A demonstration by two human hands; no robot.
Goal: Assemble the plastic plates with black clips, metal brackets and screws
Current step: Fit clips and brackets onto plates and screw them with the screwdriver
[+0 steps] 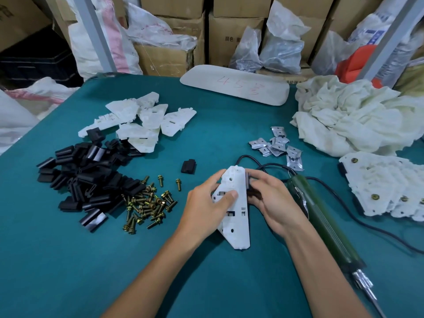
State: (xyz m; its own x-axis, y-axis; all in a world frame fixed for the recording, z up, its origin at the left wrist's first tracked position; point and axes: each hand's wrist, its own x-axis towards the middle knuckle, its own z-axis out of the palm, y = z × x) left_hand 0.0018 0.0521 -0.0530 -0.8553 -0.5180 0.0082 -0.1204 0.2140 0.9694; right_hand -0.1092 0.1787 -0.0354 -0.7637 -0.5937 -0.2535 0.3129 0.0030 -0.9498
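A white plastic plate (236, 216) is held tilted just above the green table (229, 125), between both hands. The left hand (206, 203) grips its left edge, thumb pressed flat on the face and the other fingers curled behind. The right hand (270, 198) curls its fingers round a black clip (247, 180) at the plate's right edge, apparently pushing it on. If the clip goes on crooked it may jam or spring off. If the left thumb slips, the plate could twist free. A spare clip (188, 166) lies just beyond the left fingertips, with loose screws (146, 203) to their left. An electric screwdriver (321, 221) lies beside the right wrist, where a jolt could knock it.
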